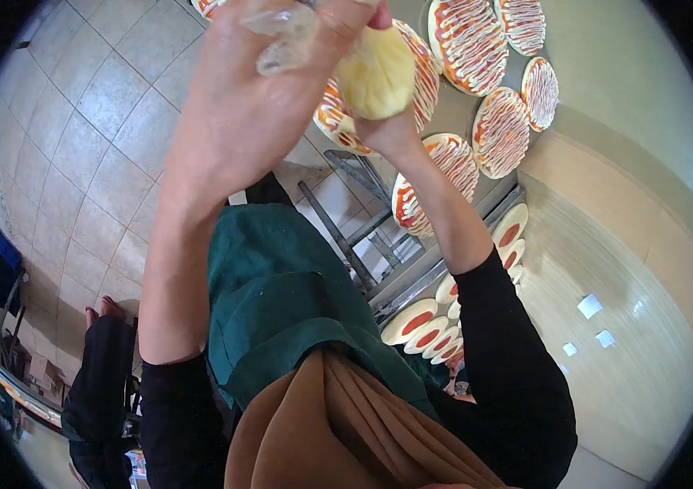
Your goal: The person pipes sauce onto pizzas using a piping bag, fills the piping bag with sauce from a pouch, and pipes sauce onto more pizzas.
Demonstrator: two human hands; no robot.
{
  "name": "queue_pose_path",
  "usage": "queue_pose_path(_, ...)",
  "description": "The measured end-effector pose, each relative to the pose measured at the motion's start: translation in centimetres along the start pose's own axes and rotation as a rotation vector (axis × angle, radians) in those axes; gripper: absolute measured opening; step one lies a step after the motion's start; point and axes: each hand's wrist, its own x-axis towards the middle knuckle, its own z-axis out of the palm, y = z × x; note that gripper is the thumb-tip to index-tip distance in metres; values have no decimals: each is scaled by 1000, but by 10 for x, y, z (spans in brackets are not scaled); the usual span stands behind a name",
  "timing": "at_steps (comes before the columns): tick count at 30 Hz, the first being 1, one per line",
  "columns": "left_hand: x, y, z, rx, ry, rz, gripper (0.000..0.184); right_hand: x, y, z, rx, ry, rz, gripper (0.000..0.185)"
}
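A clear plastic bag of pale yellow filling (376,75) is held up between my hands at the top of the view. My left hand (257,90) is closed around the gathered upper part, with crumpled clear plastic showing over its fingers. Against the bag's lower end is my right hand (391,133), cupped around it from behind, its fingers mostly hidden. Beneath and beside the bag lie flat round dough bases with red sauce and white zigzag lines, among them one round base (437,181) below my right hand and another (501,132) further right.
More oval bases with plain red centres (410,321) lie beside my right arm. A metal frame (346,236) stands under the worktop edge. Another person's dark-clothed legs (100,383) and bare feet are at lower left on the tiled floor (110,106).
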Motion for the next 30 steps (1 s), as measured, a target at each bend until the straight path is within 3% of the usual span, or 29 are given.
queue_pose_path(3,2,-37,3,135,12,216,22,-14,2,-6,357,36,209,67)
queue_pose_path(6,-5,-24,8,330,45,161,21,-17,-1,-11,463,94,301,71)
queue_pose_path(7,-4,-19,4,448,21,206,21,-13,-5,-9,698,156,438,67)
queue_pose_path(9,0,4,-3,634,-42,269,20,0,-18,-19,418,-7,366,64)
queue_pose_path(12,8,37,-3,784,82,406,8,20,-39,-28,425,-98,305,62)
queue_pose_path(15,20,74,-14,819,57,590,11,56,-69,-46,288,-246,285,72)
queue_pose_path(17,24,101,-24,821,55,643,19,90,-115,-61,193,-263,240,80)
queue_pose_path(20,44,139,-51,928,-36,752,24,133,-143,-63,100,-161,-21,89)
queue_pose_path(24,64,187,-98,1124,-134,839,29,204,-183,-42,-15,-141,-262,69)
queue_pose_path(25,70,194,-113,1096,-107,853,32,218,-191,-31,108,-179,-163,56)
queue_pose_path(28,86,230,-167,1115,-128,860,36,265,-231,9,359,-144,-161,49)
queue_pose_path(30,96,247,-205,1112,-105,903,37,296,-246,41,279,-124,-237,37)
